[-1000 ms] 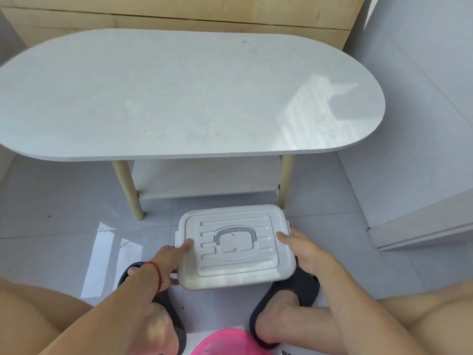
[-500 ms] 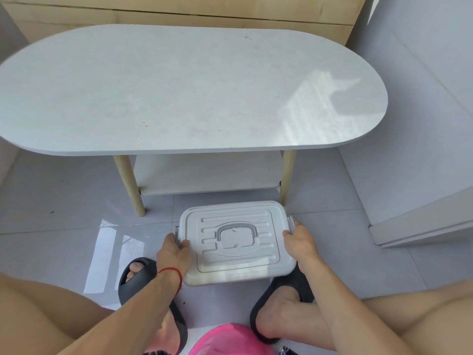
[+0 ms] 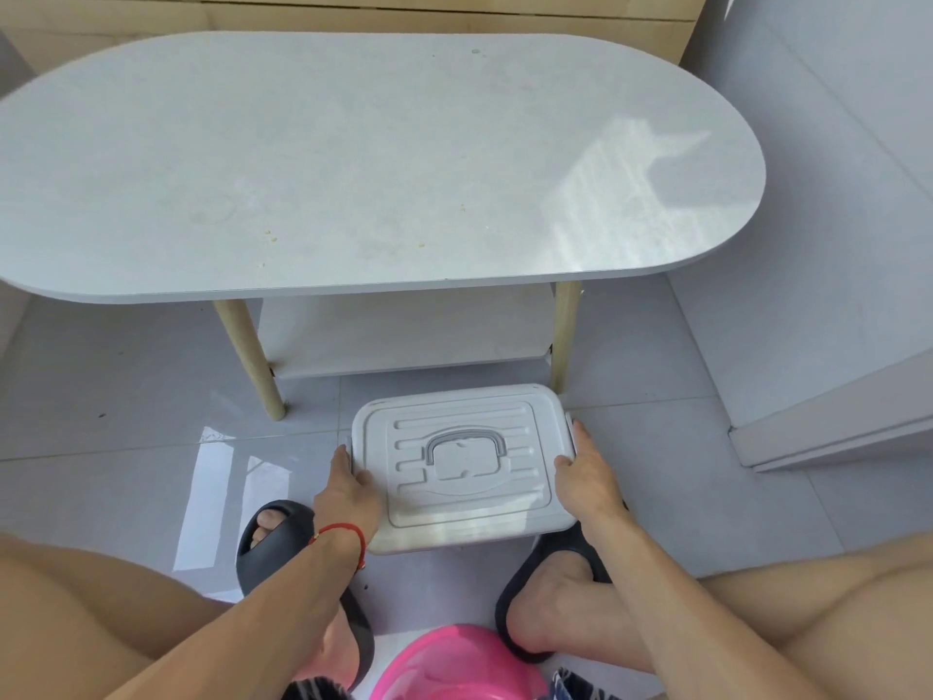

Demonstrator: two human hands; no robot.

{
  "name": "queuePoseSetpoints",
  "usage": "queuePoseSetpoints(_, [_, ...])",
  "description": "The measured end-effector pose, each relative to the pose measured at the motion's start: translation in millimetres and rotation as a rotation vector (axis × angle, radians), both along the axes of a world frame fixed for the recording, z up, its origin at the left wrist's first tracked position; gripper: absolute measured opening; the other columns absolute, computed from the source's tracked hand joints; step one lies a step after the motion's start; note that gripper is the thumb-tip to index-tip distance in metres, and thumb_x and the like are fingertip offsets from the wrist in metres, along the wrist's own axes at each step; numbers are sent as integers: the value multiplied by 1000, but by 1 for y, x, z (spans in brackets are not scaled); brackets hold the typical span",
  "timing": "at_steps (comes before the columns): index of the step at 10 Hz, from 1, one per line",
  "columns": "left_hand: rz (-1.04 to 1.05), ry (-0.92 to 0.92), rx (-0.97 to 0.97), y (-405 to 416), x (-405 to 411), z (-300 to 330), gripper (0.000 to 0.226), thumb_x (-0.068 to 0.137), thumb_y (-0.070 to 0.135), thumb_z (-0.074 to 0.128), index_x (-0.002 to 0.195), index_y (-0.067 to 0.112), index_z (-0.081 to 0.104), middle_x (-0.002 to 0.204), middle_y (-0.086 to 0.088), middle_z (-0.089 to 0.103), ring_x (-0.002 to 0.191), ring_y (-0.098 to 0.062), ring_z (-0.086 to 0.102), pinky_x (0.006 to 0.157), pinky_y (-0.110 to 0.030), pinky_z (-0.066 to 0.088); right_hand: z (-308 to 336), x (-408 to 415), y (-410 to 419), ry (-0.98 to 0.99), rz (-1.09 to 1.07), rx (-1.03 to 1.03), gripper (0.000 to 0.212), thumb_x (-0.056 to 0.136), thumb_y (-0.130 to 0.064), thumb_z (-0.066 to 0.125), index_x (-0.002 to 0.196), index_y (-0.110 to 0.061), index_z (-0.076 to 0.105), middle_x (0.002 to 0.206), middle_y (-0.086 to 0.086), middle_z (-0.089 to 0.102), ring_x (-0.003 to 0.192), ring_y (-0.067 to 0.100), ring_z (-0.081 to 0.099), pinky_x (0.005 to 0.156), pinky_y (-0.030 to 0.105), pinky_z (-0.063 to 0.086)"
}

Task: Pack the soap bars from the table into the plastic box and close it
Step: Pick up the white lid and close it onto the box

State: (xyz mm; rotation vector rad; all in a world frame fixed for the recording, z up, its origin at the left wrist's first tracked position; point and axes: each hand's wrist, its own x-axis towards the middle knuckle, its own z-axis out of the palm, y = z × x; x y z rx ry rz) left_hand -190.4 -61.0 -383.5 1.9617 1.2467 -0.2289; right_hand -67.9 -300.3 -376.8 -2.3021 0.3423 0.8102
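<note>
A white plastic box (image 3: 464,472) with its lid on and a grey handle (image 3: 465,443) folded flat rests on the tiled floor between my feet, in front of the table. My left hand (image 3: 347,490) grips the box's left side at the latch. My right hand (image 3: 588,472) grips its right side, fingers on the right latch. No soap bars are visible; the box's inside is hidden by the lid. The oval white table (image 3: 353,164) top is bare.
The table has wooden legs (image 3: 250,358) and a lower shelf (image 3: 404,336). My feet in black slippers (image 3: 282,553) flank the box. A pink stool (image 3: 459,664) sits below me. A white wall base (image 3: 833,421) stands at the right.
Both hands slid from the lid's front corners to the box's sides at the latches. The box sits slightly farther from me, nearer the table leg.
</note>
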Motion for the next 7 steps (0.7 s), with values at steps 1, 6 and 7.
queuePoseSetpoints(1, [-3,-23,40,3,1,0,35,98,13,40,133,16,46,116,-22,65,105,-43,58,82,-38,39,0,0,2,5,-33,55,71,99,-9,33,160,-42,20,146,7,54,125,36,50,112,51,40])
queuePoseSetpoints(6, [133,-67,-76,55,29,13,49,96,20,47,144,33,44,138,-18,55,122,-41,54,105,-43,43,9,23,33,-20,99,116,68,104,-9,40,163,-32,17,163,2,36,144,27,42,114,32,35])
queuePoseSetpoints(7, [-4,-60,95,44,29,52,57,90,17,52,146,19,39,134,-19,53,121,-41,52,101,-49,47,53,31,31,-133,317,-148,52,102,-24,48,153,-20,39,146,10,57,129,32,56,105,41,47])
